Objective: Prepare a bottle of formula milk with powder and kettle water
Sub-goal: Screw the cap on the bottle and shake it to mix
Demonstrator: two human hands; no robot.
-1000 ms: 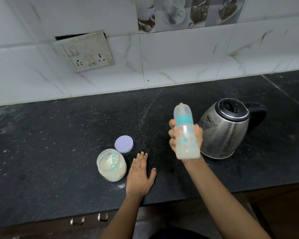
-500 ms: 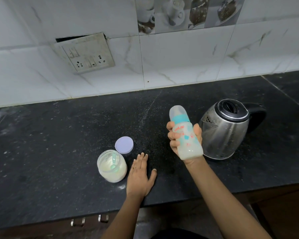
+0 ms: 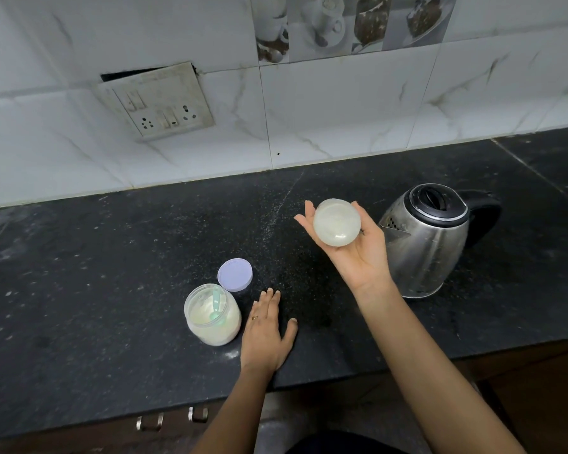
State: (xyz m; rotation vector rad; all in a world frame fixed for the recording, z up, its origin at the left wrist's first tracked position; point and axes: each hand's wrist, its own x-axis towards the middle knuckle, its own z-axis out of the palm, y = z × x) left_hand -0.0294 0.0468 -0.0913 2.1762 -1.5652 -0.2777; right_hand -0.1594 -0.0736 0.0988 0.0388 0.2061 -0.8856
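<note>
Milky base toward me, the feeding bottle (image 3: 337,222) lies tipped in my right hand (image 3: 361,257), fingers curled round it above the counter (image 3: 112,257); my left hand (image 3: 266,335) rests flat. A firm grip and sealed cap should mix it evenly.

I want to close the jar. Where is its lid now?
In the head view, the lid lies flat on the counter just behind the jar, left of centre, close to the left hand.

No writing or label is legible anywhere.
</note>
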